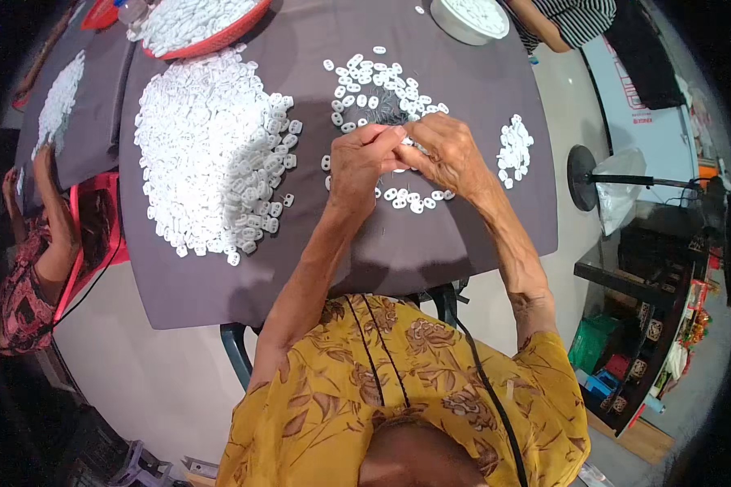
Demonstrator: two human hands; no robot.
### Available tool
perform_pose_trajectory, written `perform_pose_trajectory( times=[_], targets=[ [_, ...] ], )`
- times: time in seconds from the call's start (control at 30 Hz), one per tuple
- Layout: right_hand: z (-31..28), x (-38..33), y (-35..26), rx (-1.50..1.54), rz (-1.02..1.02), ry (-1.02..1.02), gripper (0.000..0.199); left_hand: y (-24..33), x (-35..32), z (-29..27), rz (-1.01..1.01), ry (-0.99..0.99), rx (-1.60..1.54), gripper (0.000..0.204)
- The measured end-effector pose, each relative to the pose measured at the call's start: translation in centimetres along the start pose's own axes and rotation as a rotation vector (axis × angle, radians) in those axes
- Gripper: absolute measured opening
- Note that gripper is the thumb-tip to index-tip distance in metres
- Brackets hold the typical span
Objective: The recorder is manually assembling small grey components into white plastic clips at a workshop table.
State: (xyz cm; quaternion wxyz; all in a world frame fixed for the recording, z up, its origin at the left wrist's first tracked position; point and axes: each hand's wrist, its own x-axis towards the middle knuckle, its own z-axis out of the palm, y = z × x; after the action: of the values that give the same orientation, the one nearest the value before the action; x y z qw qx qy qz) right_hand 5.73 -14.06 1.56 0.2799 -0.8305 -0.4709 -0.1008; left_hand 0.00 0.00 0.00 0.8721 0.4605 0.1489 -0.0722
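My left hand (356, 169) and my right hand (448, 151) meet above the grey-brown tablecloth (300, 235), fingertips pinched together. A small white plastic piece (407, 141) shows between them; the fingers cover most of it. Beneath and beyond the hands lies a small heap of thin dark metal pins (387, 105). Loose oval white pieces with two dark holes (373, 102) ring that heap. More such pieces (415, 200) lie on the near side of my hands. To the left spreads a large pile of white plastic pieces (207, 154), some with pins sticking out.
A red basket (244, 27) and a white bowl (456, 31), both holding white pieces, stand at the far side. A small white cluster (514, 152) lies right. Another person (53, 243) works at the left table; a striped sleeve (581, 20) shows far right. A black stand (581, 168) is beyond the right edge.
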Motion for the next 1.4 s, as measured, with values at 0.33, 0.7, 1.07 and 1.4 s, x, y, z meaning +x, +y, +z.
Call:
perform_pose_trajectory(
  times=[0.33,0.7,1.07,1.4],
  targets=[
    [-1.2,0.8,-1.6,0.308,0.384,0.012,0.018,0.4,0.3,-0.6,0.145,0.02,0.073,0.02],
    [-0.3,0.8,-2.5,0.667,0.721,0.093,0.015,0.5,0.3,-1.0,0.217,-0.028,-0.016,0.015],
    [-0.8,1.1,-2.6,0.937,0.75,0.352,0.013,0.6,0.6,-1.9,0.32,-0.054,-0.005,0.013],
    [1.7,-4.8,-2.1,0.074,0.707,-0.348,0.014,3.8,0.5,-4.4,0.369,0.098,-0.141,0.012]
  ],
)
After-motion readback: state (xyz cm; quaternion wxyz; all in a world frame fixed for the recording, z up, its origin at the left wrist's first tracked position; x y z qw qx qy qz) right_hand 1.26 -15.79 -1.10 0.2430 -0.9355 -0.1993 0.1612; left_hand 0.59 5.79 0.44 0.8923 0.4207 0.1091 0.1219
